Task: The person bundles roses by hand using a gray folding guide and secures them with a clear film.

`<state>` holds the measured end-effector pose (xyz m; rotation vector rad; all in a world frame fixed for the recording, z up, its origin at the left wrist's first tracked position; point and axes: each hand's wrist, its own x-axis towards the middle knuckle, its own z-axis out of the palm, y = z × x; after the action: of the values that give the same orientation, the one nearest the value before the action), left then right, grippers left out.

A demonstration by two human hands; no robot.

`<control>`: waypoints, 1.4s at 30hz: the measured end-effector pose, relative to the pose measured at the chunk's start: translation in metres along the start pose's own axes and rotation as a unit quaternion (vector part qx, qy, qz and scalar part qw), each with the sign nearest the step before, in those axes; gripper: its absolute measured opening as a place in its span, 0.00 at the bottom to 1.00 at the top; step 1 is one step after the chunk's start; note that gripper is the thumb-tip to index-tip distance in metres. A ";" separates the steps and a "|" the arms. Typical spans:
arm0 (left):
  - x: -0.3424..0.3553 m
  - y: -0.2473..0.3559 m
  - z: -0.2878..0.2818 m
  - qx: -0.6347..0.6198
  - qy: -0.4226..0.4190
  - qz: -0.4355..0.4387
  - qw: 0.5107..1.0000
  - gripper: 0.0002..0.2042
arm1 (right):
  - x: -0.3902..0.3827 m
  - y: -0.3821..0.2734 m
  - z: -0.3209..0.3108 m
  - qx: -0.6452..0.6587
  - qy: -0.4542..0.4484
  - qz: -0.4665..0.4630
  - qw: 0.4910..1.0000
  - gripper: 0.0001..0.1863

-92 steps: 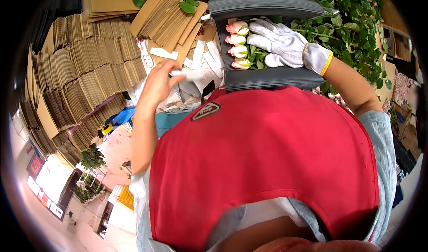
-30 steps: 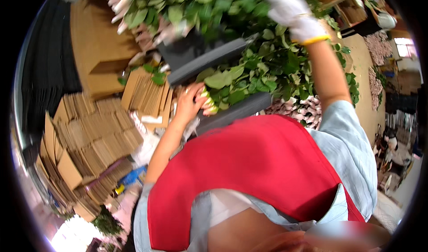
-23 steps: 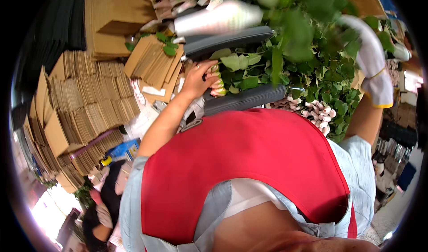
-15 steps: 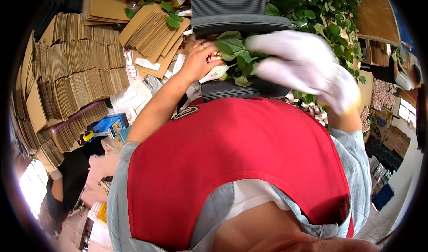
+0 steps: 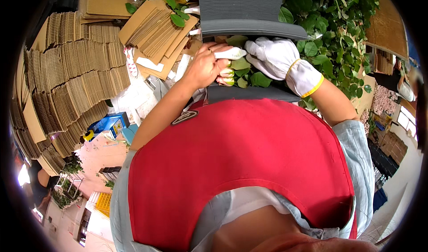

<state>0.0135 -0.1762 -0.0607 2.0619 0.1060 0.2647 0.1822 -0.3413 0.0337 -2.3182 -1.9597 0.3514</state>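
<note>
A dark grey ribbed padded holder (image 5: 240, 11) holds leafy rose stems, with pink rose heads (image 5: 225, 78) showing at its left end. My bare left hand (image 5: 207, 65) is closed at these heads, its fingers on a white netted rose bud (image 5: 229, 53) that lies above them. My right hand (image 5: 272, 60), in a white glove with a yellow cuff, is beside that bud on the leaves, fingertips curled at the bud's right end. What is inside the glove's grip is hidden.
Stacked cardboard sheets (image 5: 80, 65) fill the left, with loose cardboard pieces (image 5: 149, 27) nearer the holder. A blue box (image 5: 109, 127) sits below them. Dense rose foliage (image 5: 334, 33) covers the right. A person in dark clothes (image 5: 40, 185) is at the lower left edge.
My gloved right hand came down from the raised foliage at upper right to the holder. The netted bud moved up along my left fingers. The person at lower left moved outward.
</note>
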 end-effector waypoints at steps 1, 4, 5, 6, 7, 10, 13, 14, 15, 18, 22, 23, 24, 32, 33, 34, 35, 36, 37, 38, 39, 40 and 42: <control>0.001 0.001 -0.001 -0.017 0.009 0.006 1.000 0.15 | 0.000 0.002 0.004 0.015 0.022 -0.003 1.000 0.10; 0.003 0.005 -0.003 0.015 -0.016 -0.066 0.998 0.17 | -0.007 0.008 -0.010 -0.023 -0.063 0.059 0.996 0.07; 0.003 0.005 -0.004 0.021 -0.036 -0.102 0.994 0.19 | -0.012 0.014 -0.031 -0.106 -0.191 0.135 0.967 0.06; 0.003 0.003 -0.004 0.020 -0.029 -0.079 0.996 0.20 | -0.013 0.011 -0.067 -0.143 -0.291 0.203 0.924 0.07; 0.003 0.000 -0.006 -0.011 -0.037 -0.034 0.999 0.19 | -0.035 0.020 -0.083 -0.188 -0.210 0.197 0.939 0.06; 0.002 0.002 -0.010 0.018 -0.041 -0.009 0.999 0.16 | -0.034 -0.007 -0.118 -0.071 0.025 0.000 0.997 0.02; 0.000 0.004 -0.016 0.109 -0.045 0.000 0.993 0.14 | 0.003 -0.018 -0.057 -0.105 0.050 -0.055 0.992 0.10; 0.000 0.004 -0.014 0.208 -0.059 -0.001 0.976 0.13 | 0.002 -0.007 -0.024 -0.149 0.091 -0.077 0.982 0.13; -0.002 0.004 -0.013 0.307 -0.068 -0.010 0.949 0.14 | 0.004 0.004 0.006 -0.189 0.133 -0.105 0.967 0.17; -0.007 0.001 -0.006 0.363 0.023 0.083 0.928 0.14 | 0.010 0.024 0.035 -0.196 0.220 -0.180 0.938 0.26; -0.001 -0.008 -0.008 0.263 0.032 0.100 0.959 0.13 | 0.008 0.021 0.041 -0.217 0.186 -0.149 0.947 0.26; 0.001 -0.011 -0.008 0.170 0.000 0.055 0.984 0.13 | 0.008 0.019 0.045 -0.217 0.189 -0.128 0.949 0.25; 0.002 -0.015 -0.009 0.156 0.002 0.065 0.986 0.13 | 0.011 0.013 0.045 -0.216 0.192 -0.107 0.951 0.23; -0.064 0.025 -0.104 0.209 -0.038 -0.355 0.910 0.22 | -0.028 -0.028 -0.094 0.071 -0.004 0.055 0.996 0.18; -0.082 0.046 -0.114 0.278 -0.139 -0.425 0.850 0.22 | -0.032 -0.029 -0.100 0.064 0.021 0.027 0.997 0.17; -0.093 0.062 -0.119 0.337 -0.239 -0.487 0.770 0.22 | -0.033 -0.026 -0.096 0.072 -0.004 0.000 0.997 0.16; -0.084 0.059 -0.116 0.339 -0.253 -0.475 0.772 0.22 | -0.043 -0.026 -0.085 0.078 -0.027 0.005 0.997 0.16; -0.072 0.056 -0.106 0.295 -0.230 -0.368 0.851 0.19 | -0.047 -0.020 -0.071 0.108 -0.015 -0.014 0.994 0.17; -0.063 0.058 -0.093 0.245 -0.194 -0.265 0.912 0.17 | -0.050 -0.013 -0.060 0.142 -0.006 -0.048 0.989 0.18; -0.056 0.050 -0.078 0.178 -0.127 -0.216 0.952 0.14 | -0.039 -0.018 -0.065 0.109 0.078 -0.105 0.985 0.20; -0.049 0.042 -0.063 0.109 -0.055 -0.167 0.978 0.12 | -0.032 -0.019 -0.080 0.120 0.104 -0.107 0.982 0.20; -0.040 0.044 -0.053 0.055 -0.062 -0.216 0.973 0.12 | -0.030 -0.018 -0.101 0.171 0.089 -0.025 0.981 0.21; -0.030 0.046 -0.034 -0.032 -0.027 -0.209 0.977 0.16 | -0.024 -0.023 -0.137 0.213 0.091 0.147 0.962 0.24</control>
<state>-0.0250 -0.1753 -0.0087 1.9265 0.4842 -0.0468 0.1873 -0.3498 0.1741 -2.2515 -1.3004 0.5033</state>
